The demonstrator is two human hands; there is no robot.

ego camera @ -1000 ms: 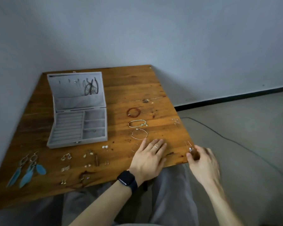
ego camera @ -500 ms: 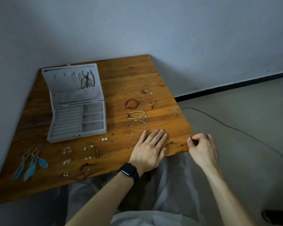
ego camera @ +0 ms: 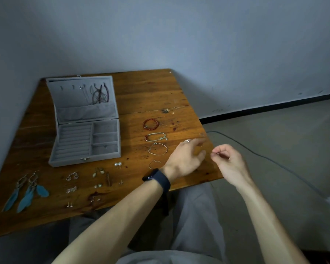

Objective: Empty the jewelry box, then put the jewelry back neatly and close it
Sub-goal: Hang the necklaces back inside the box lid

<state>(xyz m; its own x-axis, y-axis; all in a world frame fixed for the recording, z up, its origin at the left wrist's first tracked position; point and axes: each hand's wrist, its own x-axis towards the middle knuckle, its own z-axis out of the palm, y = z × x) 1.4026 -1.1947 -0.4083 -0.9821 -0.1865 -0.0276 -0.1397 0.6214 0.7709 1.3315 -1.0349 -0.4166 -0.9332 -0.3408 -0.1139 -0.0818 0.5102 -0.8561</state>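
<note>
The worktop [ego camera: 156, 92] fills the middle and left of the frame, strewn with jewelry. The box [ego camera: 85, 122] stands open at upper left, its lid upright with cords [ego camera: 100, 94] hanging on the hooks; the ring rolls look bare, and one small piece [ego camera: 105, 146] lies in the lowest right compartment. To the right of the box, a red bracelet [ego camera: 151, 124], a pale one [ego camera: 156, 137] and a thin chain one [ego camera: 158, 148] lie in a column. Feather earrings [ego camera: 27, 191] sit at lower left, small earrings [ego camera: 95, 180] below the box. The left hand [ego camera: 185, 159], watch [ego camera: 157, 179] on its wrist, hovers blurred over the worktop's right edge, fingers loosely apart. The right hand [ego camera: 230, 162], off the edge, has its fingers pinched on a tiny silver piece [ego camera: 218, 153]. A cable [ego camera: 255, 153] crosses the floor.
</note>
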